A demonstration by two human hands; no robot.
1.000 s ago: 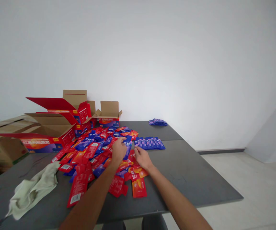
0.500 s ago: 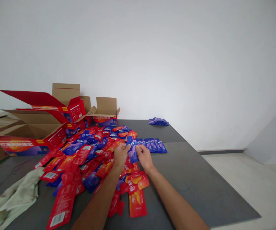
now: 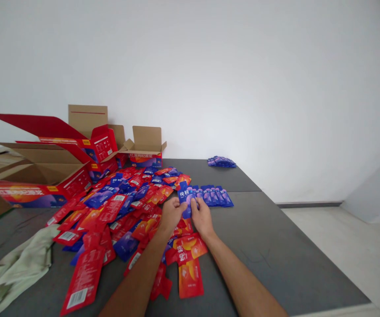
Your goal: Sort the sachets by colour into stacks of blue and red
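A blue sachet point(image 3: 185, 193) with white lettering is pinched between my two hands. My left hand point(image 3: 172, 215) is closed on its left edge, and my right hand point(image 3: 201, 215) grips its right edge. Just behind the hands, several blue sachets point(image 3: 217, 196) lie overlapped in a row on the dark table. To the left spreads a heap of mixed red and blue sachets point(image 3: 111, 207). Red sachets point(image 3: 190, 276) lie on the table between my forearms.
Open red cartons point(image 3: 74, 182) stand at the left, with a smaller open carton point(image 3: 145, 159) at the back. A stack of blue sachets point(image 3: 221, 162) lies at the far edge. A pale cloth point(image 3: 21, 273) is at the front left of the grey table point(image 3: 275, 255).
The held sachet has turned more upright, its lettering now facing me. My left hand has shifted lower along its edge. The view has tilted slightly.
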